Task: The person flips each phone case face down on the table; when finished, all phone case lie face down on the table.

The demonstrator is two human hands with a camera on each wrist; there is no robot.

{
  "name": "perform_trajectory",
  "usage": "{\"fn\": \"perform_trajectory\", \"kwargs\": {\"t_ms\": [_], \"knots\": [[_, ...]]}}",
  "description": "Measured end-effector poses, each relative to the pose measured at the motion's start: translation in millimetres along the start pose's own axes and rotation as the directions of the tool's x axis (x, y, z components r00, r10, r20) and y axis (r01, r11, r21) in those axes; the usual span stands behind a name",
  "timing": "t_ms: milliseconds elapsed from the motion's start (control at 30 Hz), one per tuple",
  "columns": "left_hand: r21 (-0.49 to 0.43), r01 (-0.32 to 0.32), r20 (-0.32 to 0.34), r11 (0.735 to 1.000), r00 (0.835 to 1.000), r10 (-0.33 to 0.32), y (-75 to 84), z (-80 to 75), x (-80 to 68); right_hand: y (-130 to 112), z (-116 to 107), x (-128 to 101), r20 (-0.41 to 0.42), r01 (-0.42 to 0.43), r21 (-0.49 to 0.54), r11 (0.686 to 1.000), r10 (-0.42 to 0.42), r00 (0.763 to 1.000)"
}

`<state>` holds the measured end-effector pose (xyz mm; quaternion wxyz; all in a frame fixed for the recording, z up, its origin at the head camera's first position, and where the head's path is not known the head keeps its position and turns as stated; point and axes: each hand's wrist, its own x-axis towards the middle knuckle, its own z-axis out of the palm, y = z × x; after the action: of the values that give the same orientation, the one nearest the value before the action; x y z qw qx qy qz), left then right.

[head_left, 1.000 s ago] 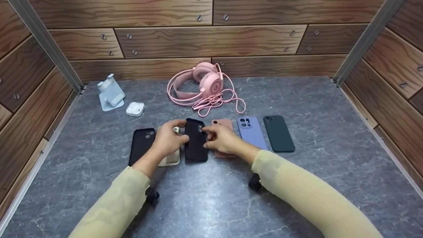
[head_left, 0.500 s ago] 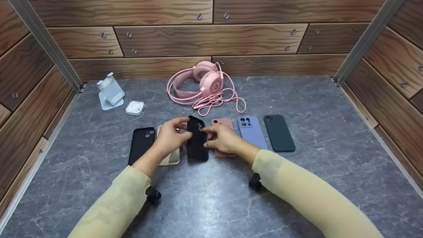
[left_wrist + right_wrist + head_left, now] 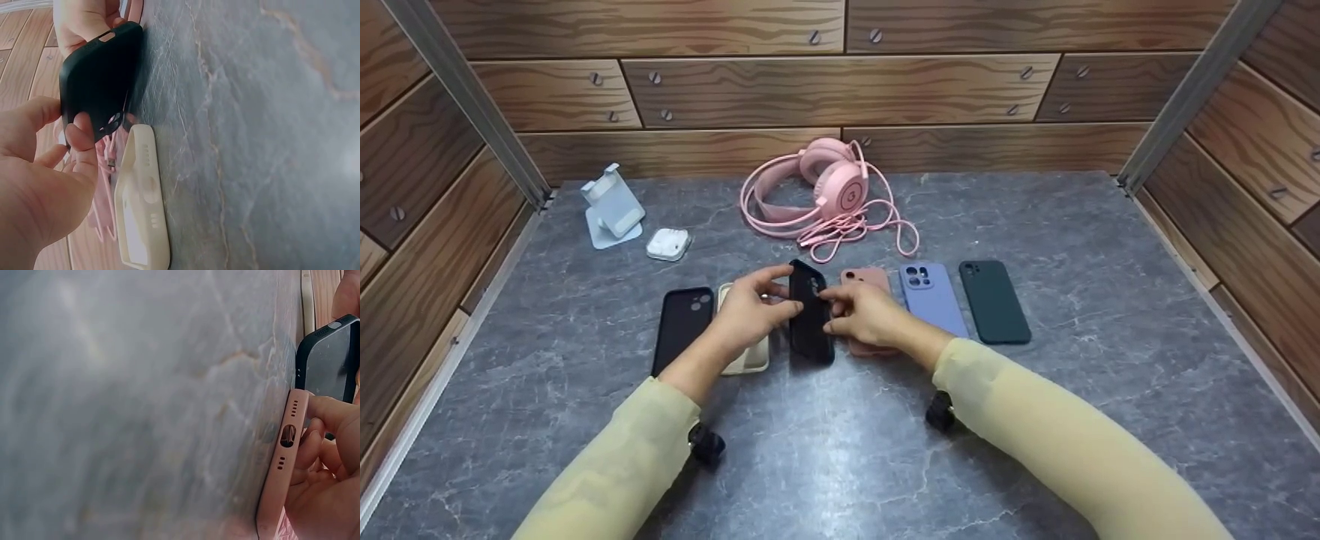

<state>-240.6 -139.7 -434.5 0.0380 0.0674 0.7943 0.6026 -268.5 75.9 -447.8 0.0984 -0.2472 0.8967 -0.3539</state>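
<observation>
A black phone case (image 3: 810, 326) is tilted on its long right edge in the middle of the row, its left side raised off the table. My left hand (image 3: 746, 307) pinches its raised left edge, thumb on the back, as the left wrist view shows on the dark case (image 3: 101, 76). At the opposite edge, my right hand (image 3: 870, 315) holds the case between thumb and fingers, above the pink phone case (image 3: 867, 276). In the right wrist view the open inner side of the black case (image 3: 329, 363) shows. Beneath my left hand lies a cream phone case (image 3: 750, 360).
Another black phone case (image 3: 679, 326) lies at the row's left end. A purple case (image 3: 937, 307) and a dark green case (image 3: 996, 307) lie to the right. Farther back are a phone stand (image 3: 613, 208), a small white box (image 3: 668, 244) and pink headphones (image 3: 840, 187).
The black phone case has tipped up, its left edge rising and moving right with my left hand. My right hand has stayed nearly in place.
</observation>
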Motion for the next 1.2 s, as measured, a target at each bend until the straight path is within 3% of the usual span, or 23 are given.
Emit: {"fn": "perform_trajectory", "kwargs": {"t_ms": [267, 433, 533, 667, 933, 1033, 1200], "knots": [[-0.010, 0.015, -0.026, 1.000, 1.000, -0.015, 5.6, 3.0, -5.1, 2.8, 1.2, 0.3, -0.021, -0.002, 0.081, 0.997, 0.003, 1.000], [-0.019, 0.035, -0.045, 0.999, 0.998, -0.036, 3.9, 4.7, -5.0, 2.8, -2.3, -1.1, 0.009, -0.052, 0.261, 0.964, 0.052, 0.999], [-0.033, 0.029, -0.043, 0.999, 0.999, -0.030, 3.8, 5.2, -5.9, 0.6, -6.7, -2.4, 0.054, -0.118, 0.411, 0.904, 0.105, 0.993], [-0.040, 0.019, -0.042, 0.999, 0.999, -0.020, 3.2, 5.5, -6.7, -2.2, -11.5, -3.6, 0.132, -0.189, 0.589, 0.786, 0.137, 0.982], [-0.074, 0.007, -0.012, 0.997, 1.000, -0.008, 4.4, 5.4, -7.7, -6.2, -16.5, -4.2, 0.256, -0.297, 0.765, 0.572, 0.153, 0.955], [-0.101, 0.013, 0.014, 0.995, 1.000, -0.011, 5.2, 5.1, -8.0, -6.2, -17.8, -4.1, 0.268, -0.307, 0.802, 0.513, 0.150, 0.952], [-0.152, 0.030, 0.061, 0.988, 0.998, -0.021, 6.9, 6.0, -9.1, -6.5, -17.7, -4.1, 0.267, -0.306, 0.838, 0.451, 0.149, 0.952]]}}
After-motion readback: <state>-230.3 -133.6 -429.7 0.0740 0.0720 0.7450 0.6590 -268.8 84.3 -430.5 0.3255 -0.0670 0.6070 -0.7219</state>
